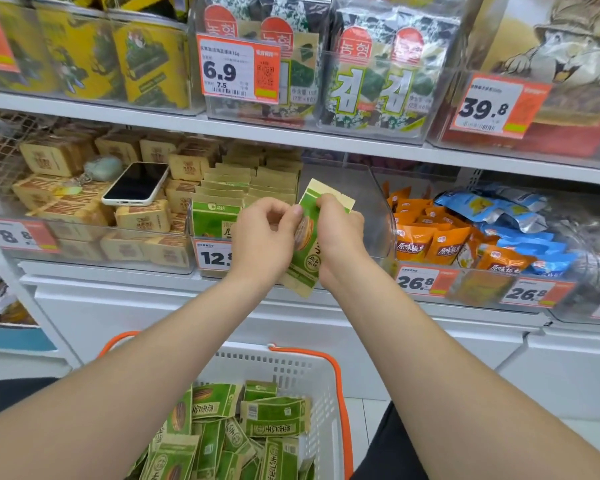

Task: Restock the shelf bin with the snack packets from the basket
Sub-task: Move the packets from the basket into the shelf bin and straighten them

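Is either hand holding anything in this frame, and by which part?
Both hands hold one green-and-tan paper snack packet: the left hand pinches its left edge, the right hand grips its right edge near the top.

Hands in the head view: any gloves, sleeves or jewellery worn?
None visible. The left hand and right hand are ungloved, with no rings or watch in sight; both forearms are sleeveless as far as the frame shows. Nails look short and plain.

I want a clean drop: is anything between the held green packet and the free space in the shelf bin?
Nothing visible does. The left hand and right hand hold the green packet just before the clear bin, whose right side, beside the standing packets, looks open.
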Tool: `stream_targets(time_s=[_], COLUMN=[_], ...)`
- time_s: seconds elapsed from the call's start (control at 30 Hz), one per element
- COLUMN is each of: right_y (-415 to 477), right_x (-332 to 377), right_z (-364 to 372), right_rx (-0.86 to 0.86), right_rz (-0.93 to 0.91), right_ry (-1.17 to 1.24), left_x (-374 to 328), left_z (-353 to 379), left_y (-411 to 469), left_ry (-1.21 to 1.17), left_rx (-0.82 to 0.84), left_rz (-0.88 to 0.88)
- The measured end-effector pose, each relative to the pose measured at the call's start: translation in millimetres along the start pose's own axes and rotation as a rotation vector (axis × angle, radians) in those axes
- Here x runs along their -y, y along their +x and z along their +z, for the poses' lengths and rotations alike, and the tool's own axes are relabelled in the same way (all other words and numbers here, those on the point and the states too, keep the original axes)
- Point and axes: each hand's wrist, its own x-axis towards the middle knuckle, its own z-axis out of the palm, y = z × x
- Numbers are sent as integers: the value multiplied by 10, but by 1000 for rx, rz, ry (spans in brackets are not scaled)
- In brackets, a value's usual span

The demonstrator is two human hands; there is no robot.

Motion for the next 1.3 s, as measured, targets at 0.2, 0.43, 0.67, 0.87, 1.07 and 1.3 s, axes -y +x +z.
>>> stream_targets(time_s=[0.2, 0.43, 0.67, 0.87, 1.07, 1.3], right_y=[89, 401, 896, 1442, 1843, 1996], right_x=[42, 40, 167, 201, 126, -60], right_z=[-152, -217, -41, 173, 419, 577], right_rx=[346, 113, -147, -33, -45, -101], right_rz=[-2, -183, -381, -119, -178, -287], right_ry=[-213, -186, -435, -491, -561, -732], left_x=[-22, 28, 263, 339, 428, 459], left_z=[-169, -239, -136, -160, -85, -69], left_y=[76, 239, 288, 494, 583, 602], left_ry=[-345, 481, 1070, 1169, 1171, 1151], left_rx=[58, 24, 151, 104, 80, 46], left_rz=[-215, 371, 568, 528, 551, 582])
